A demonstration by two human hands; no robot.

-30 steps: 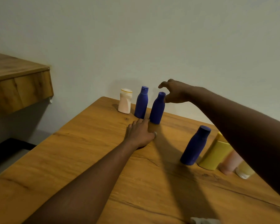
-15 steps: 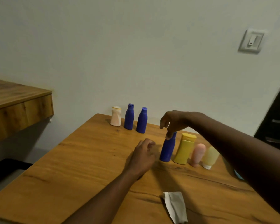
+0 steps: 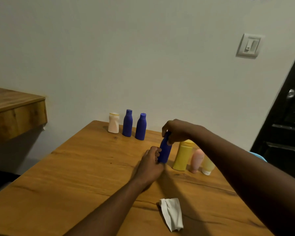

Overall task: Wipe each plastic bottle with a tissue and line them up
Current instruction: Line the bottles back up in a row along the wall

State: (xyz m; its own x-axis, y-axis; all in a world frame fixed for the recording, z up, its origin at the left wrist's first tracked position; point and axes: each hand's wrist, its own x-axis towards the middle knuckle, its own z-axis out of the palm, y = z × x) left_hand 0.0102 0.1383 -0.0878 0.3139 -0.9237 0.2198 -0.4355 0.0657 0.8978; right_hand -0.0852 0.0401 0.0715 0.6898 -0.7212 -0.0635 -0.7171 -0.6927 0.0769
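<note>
The fingers and thumb of the right hand (image 3: 177, 132) pinch the neck of a blue bottle (image 3: 165, 151), and the fingers of the left hand (image 3: 150, 165) curl round its lower body. Both hands grip it. It leans a little, and I cannot tell whether its base touches the table (image 3: 75, 167). Neither hand holds the tissue (image 3: 172, 213), which lies crumpled on the table nearer the person, well apart from the bottle. To my eye this bottle is picked up but not yet wiped.

Just beside it, to the right, a yellow bottle (image 3: 183, 155), a pink tube (image 3: 197, 160) and a pale yellow tube (image 3: 208, 166) stand close together, probably waiting their turn.

Further out, by the wall (image 3: 143, 57), a cream bottle (image 3: 113, 124), a second blue bottle (image 3: 127, 124) and a third blue bottle (image 3: 141, 127) stand upright in a row. I take those three as done, which leaves four.

That makes seven containers: three blue, one cream, one yellow, one pink and one pale yellow. There is one tissue.
</note>
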